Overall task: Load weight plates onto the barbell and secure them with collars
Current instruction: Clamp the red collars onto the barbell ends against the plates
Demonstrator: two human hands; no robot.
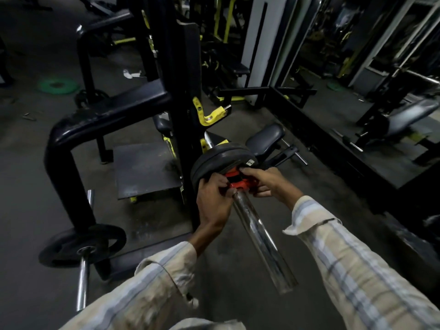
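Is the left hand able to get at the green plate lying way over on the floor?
Probably not from here. The left hand is busy on the red collar, and the green plate lies far off behind the black machine frame.

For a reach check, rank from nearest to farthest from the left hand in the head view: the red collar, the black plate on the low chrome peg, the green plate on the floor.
1. Red collar, touching the left hand, on the chrome sleeve.
2. Black plate on the low chrome peg, lower left.
3. Green plate on the floor, far upper left.
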